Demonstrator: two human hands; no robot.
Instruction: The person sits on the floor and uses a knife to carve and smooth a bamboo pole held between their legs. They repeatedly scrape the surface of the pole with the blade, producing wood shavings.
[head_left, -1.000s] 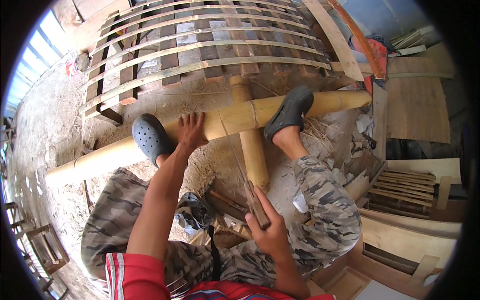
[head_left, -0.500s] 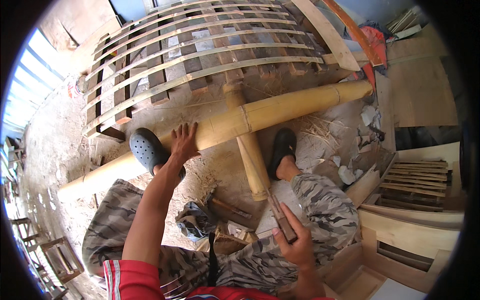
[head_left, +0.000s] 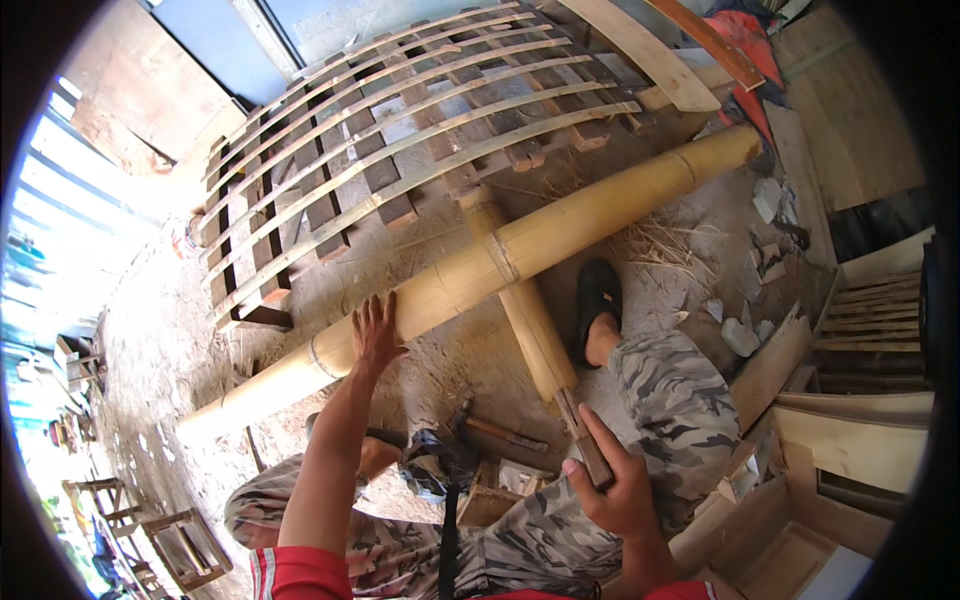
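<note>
Across the dusty floor (head_left: pixel 150 330) lies a long, thick bamboo pole (head_left: pixel 480 275), running from lower left to upper right, its far end near a heap of red cloth (head_left: pixel 745 45). On its near part rests the left hand (head_left: pixel 373 332), fingers spread flat over the curve of the pole, the grip wide and closed around nothing. Under the pole, crossing it near its middle, lies a shorter bamboo piece (head_left: pixel 525 310) that points toward the person. At the near end of that piece is the right hand (head_left: pixel 620 490), its grip wrapped around the dark handle of a blade tool (head_left: pixel 585 440), which touches or overlaps the end of the short piece; the blade itself cannot be made out. Just right of the short bamboo, a foot in a dark shoe (head_left: pixel 598 300) stands on the floor, with a leg in camouflage trousers (head_left: pixel 665 400) bent behind it. Between the knees lies a hammer (head_left: pixel 495 432) with a wooden shaft, beside a dark bag (head_left: pixel 435 465). Beyond the pole rests a wide lattice of split bamboo slats (head_left: pixel 400 140) laid over dark wooden blocks. Dry shavings (head_left: pixel 655 240) are scattered near the pole's far half, and pale stone chips (head_left: pixel 745 325) lie to the right of the shoe. Wooden boards and crates (head_left: pixel 860 380) stand stacked at the right edge.
</note>
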